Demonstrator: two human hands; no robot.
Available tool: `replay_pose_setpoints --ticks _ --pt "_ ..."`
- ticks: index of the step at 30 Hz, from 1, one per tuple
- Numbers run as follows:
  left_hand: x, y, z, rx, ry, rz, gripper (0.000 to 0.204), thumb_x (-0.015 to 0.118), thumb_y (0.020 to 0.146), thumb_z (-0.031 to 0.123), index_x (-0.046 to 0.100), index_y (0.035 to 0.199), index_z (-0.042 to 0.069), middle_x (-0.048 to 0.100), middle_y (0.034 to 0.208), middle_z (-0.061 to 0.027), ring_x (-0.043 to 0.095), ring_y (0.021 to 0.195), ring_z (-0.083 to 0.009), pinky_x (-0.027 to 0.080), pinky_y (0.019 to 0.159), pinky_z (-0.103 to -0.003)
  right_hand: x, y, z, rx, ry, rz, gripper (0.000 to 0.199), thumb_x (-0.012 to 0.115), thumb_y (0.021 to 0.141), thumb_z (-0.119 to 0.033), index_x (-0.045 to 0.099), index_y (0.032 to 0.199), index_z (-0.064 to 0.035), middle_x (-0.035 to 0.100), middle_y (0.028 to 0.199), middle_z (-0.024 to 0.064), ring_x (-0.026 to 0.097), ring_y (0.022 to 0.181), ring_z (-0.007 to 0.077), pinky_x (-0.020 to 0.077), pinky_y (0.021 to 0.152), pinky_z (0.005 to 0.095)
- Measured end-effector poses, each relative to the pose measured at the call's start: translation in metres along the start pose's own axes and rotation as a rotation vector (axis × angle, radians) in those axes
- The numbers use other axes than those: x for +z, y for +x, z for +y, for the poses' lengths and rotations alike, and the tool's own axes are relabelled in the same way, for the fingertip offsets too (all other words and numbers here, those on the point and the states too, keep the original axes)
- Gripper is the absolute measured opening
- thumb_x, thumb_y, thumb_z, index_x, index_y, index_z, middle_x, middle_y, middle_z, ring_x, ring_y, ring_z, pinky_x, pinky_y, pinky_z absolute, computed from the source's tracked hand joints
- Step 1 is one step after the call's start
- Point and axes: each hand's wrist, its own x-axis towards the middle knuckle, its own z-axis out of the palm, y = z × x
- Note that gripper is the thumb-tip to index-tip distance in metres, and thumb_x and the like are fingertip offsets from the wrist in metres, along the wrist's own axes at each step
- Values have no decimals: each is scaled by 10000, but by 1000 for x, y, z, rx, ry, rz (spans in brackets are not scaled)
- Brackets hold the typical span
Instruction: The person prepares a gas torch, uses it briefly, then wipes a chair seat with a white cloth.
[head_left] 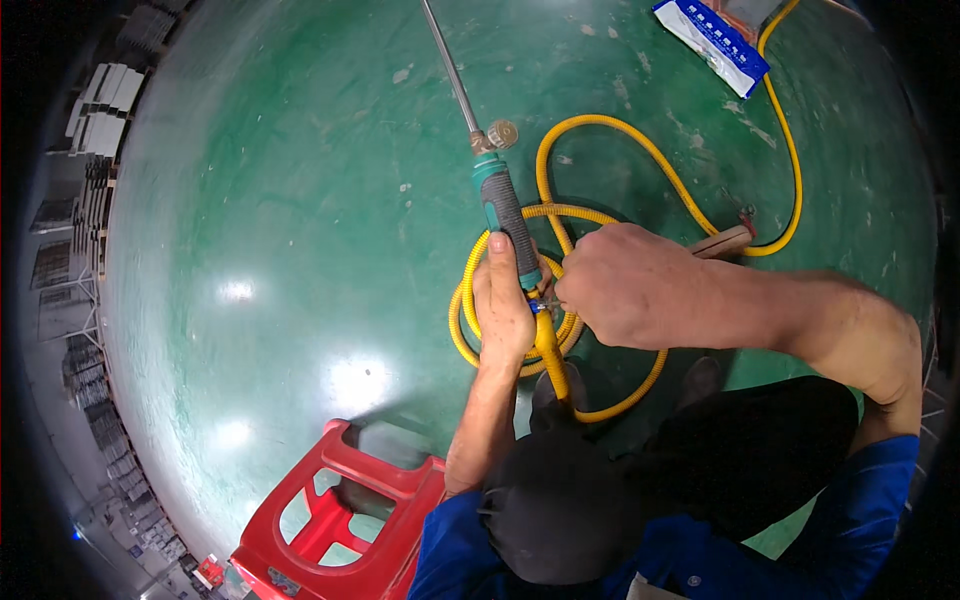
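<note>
My left hand (502, 305) wraps around the lower end of a gas torch's green and grey handle (508, 215), thumb lying along it. A brass knob (503, 133) and a long metal tube (452, 72) are at the torch's far end. A yellow corrugated hose (549, 350) meets the near end of the handle, where a small blue and metal hose clamp (540, 305) sits. My right hand (625, 285) is closed, fingertips pinched beside the clamp; what they grip is mostly hidden.
More yellow hose loops over the green floor. Past my right wrist shows a beige wooden-looking handle (722, 242), partly hidden. A blue and white package (712, 45) lies at the far right. A red plastic stool (345, 510) stands near left; stacked goods (105, 105) line the left side.
</note>
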Motion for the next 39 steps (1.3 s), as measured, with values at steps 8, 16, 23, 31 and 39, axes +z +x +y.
replay_pose_setpoints --ticks 8,16,23,31,39 --pt "-5 2 -5 198 209 -5 608 279 1019 496 529 766 3 520 642 -59 484 580 -137 382 526 -292 2 1 12 61 380 -10 175 610 737 -91 624 620 39 592 625 210 615 641 367 487 640 457" --pt "-5 6 -14 252 267 -50 604 293 1016 485 548 771 -4 537 650 -58 491 593 -150 380 538 -310 17 2 32 23 524 -94 200 639 768 -153 672 734 41 605 604 161 572 533 294 446 552 383" --pt "-2 7 -17 264 328 -43 635 303 994 546 554 770 7 539 648 -50 483 582 -124 375 536 -287 16 0 36 187 684 -253 220 635 785 -178 681 738 32 611 583 127 569 504 209 443 529 348" --pt "0 9 -17 112 33 -111 620 311 962 619 476 798 44 457 612 -43 448 483 -127 365 419 -272 26 -27 57 125 517 3 206 635 818 -179 663 814 25 609 657 179 567 569 322 429 556 393" --pt "5 9 -13 -67 -331 -177 597 302 941 666 418 862 86 365 611 -18 384 446 -124 357 375 -269 134 -177 165 642 352 106 188 648 826 -139 696 966 -23 649 861 211 631 838 368 491 738 427"
